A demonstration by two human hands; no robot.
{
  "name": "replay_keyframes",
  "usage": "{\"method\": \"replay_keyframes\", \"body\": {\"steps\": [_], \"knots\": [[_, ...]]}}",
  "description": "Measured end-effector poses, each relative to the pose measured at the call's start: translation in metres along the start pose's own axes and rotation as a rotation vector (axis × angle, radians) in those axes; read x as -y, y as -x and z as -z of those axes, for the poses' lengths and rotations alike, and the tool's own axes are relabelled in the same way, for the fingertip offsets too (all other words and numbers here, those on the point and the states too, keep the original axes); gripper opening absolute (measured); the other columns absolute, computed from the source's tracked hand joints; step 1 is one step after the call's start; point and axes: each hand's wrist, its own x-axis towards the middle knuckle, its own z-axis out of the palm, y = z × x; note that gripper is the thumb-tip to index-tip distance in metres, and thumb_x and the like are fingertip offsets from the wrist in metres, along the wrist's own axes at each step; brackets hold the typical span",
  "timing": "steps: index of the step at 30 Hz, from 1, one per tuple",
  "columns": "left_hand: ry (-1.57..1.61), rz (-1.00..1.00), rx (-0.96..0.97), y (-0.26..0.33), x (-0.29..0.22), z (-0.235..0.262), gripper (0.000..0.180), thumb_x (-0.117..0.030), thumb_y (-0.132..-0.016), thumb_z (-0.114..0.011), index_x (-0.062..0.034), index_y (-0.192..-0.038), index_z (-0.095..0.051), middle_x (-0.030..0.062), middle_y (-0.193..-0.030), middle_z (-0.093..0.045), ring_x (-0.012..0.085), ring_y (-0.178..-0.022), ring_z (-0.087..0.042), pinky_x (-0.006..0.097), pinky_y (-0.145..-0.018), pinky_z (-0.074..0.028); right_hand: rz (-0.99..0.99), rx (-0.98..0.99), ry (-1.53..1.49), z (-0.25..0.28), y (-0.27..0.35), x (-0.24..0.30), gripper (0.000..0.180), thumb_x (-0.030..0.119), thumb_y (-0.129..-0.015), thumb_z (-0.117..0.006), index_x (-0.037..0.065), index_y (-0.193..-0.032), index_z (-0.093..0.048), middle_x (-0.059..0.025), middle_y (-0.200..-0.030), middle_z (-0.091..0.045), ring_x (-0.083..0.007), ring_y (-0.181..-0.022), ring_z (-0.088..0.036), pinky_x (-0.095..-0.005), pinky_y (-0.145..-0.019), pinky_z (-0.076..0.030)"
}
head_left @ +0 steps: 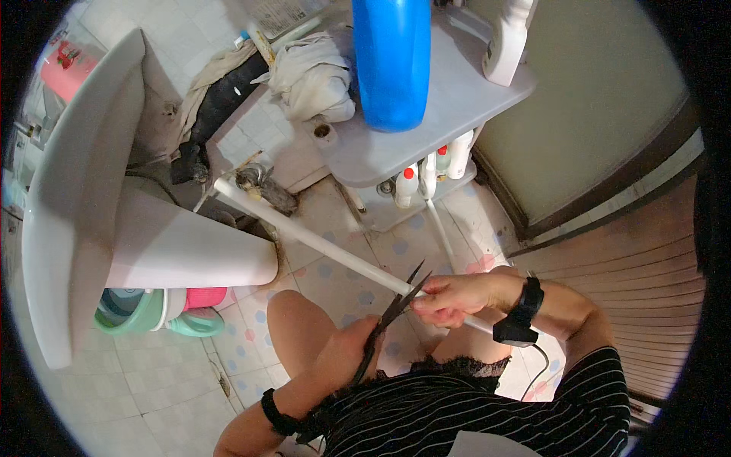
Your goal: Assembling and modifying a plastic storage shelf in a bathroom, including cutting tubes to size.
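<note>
A long white pipe (320,245) slants from the sink's foot at the far left down toward my lap. My right hand (457,299) is closed round it near its lower right part, and its end runs on past the hand. My left hand (346,354) grips dark metal scissors (391,311) by the handles, which the fingers mostly hide. The blades are spread and cross the pipe just left of my right fingers. Whether their edges bite into it I cannot tell.
At left stands a white pedestal sink (80,190), with green and pink basins (199,323) below it. A grey shelf (472,95) ahead carries a blue bottle (392,65) and a white bottle (509,42); smaller bottles stand underneath. Bundled cloth (312,76) lies beside it. A brown pleated panel (632,282) is at right.
</note>
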Motion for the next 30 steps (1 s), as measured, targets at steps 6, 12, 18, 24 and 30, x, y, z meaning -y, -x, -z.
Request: {"method": "replay_keyframes", "body": {"steps": [6, 12, 18, 24, 30], "knots": [[0.016, -0.111, -0.09, -0.01, -0.007, 0.007, 0.03, -0.011, -0.083, -0.05, 0.0025, -0.109, -0.046, 0.0253, -0.093, -0.053, 0.0423, -0.088, -0.051, 0.046, -0.074, -0.042, 0.385, -0.64, 1.183, -0.025, -0.013, 0.008, 0.03, 0.027, -0.091, -0.046, -0.001, -0.084, -0.052, -0.0168, -0.063, -0.053, -0.0296, -0.054, -0.053, -0.037, -0.051, -0.042], [-0.096, -0.237, -0.243, -0.026, -0.016, 0.016, 0.03, -0.007, -0.083, -0.053, 0.0019, -0.11, -0.046, 0.02, -0.087, -0.054, 0.0327, -0.078, -0.056, 0.039, -0.069, -0.045, 0.366, -0.837, 1.222, -0.041, -0.01, 0.022, 0.026, 0.023, -0.09, -0.047, -0.003, -0.092, -0.053, -0.0191, -0.068, -0.055, -0.0323, -0.061, -0.055, -0.0395, -0.058, -0.043], [-0.029, -0.08, -0.033, -0.026, -0.02, 0.023, 0.026, -0.004, -0.08, -0.049, 0.0026, -0.105, -0.047, 0.0256, -0.085, -0.052, 0.0429, -0.081, -0.051, 0.045, -0.071, -0.042, 0.509, -0.639, 1.066, -0.031, -0.004, 0.013, 0.03, 0.027, -0.092, -0.046, -0.001, -0.083, -0.049, -0.0037, -0.059, -0.044, -0.0143, -0.051, -0.043, -0.0322, -0.048, -0.039], [-0.026, -0.001, 0.021, -0.018, -0.022, 0.02, 0.021, -0.006, -0.081, -0.049, -0.0012, -0.101, -0.049, 0.0228, -0.082, -0.053, 0.0424, -0.077, -0.052, 0.045, -0.066, -0.043, 0.05, -0.445, 0.471, -0.04, 0.007, 0.018, 0.031, 0.029, -0.093, -0.045, 0.008, -0.07, -0.043, 0.0041, -0.055, -0.034, -0.0057, -0.047, -0.03, -0.0214, -0.04, -0.025], [-0.009, -0.054, 0.012, -0.009, -0.008, 0.02, 0.021, -0.009, -0.08, -0.053, -0.0021, -0.1, -0.05, 0.023, -0.083, -0.054, 0.0417, -0.079, -0.053, 0.045, -0.067, -0.043, 0.022, -0.083, 0.057, -0.018, 0.0, 0.008, 0.034, 0.032, -0.092, -0.049, 0.013, -0.067, -0.038, 0.0063, -0.054, -0.029, -0.0045, -0.045, -0.024, -0.0203, -0.04, -0.02]]}}
